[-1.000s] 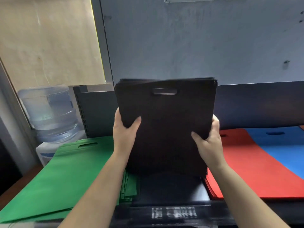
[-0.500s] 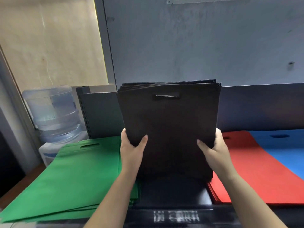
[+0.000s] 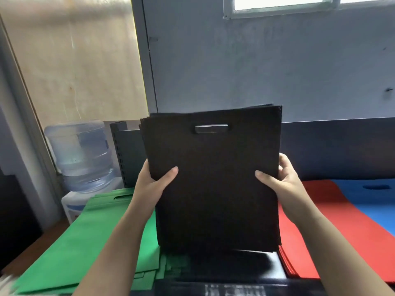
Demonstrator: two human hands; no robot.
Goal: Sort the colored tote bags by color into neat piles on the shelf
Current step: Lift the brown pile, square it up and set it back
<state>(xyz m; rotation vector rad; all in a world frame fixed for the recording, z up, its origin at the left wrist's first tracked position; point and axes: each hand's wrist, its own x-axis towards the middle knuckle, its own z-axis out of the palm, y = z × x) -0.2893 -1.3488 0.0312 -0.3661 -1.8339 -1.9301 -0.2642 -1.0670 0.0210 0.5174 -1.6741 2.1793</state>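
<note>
Upright, black bags [image 3: 213,178] gripped by both hands [image 3: 149,184] [image 3: 282,184] — hiding shelf back [image 3: 342,146].

Upright stack of black fabric tote bags [image 3: 211,178] rides slightly higher in the person's grip

Over the last second the left hand [image 3: 150,184] and right hand [image 3: 282,182] have slid lower along the stack's side edges, and a white-framed window [image 3: 286,5] has come into view at top as the camera tilted upward
</note>
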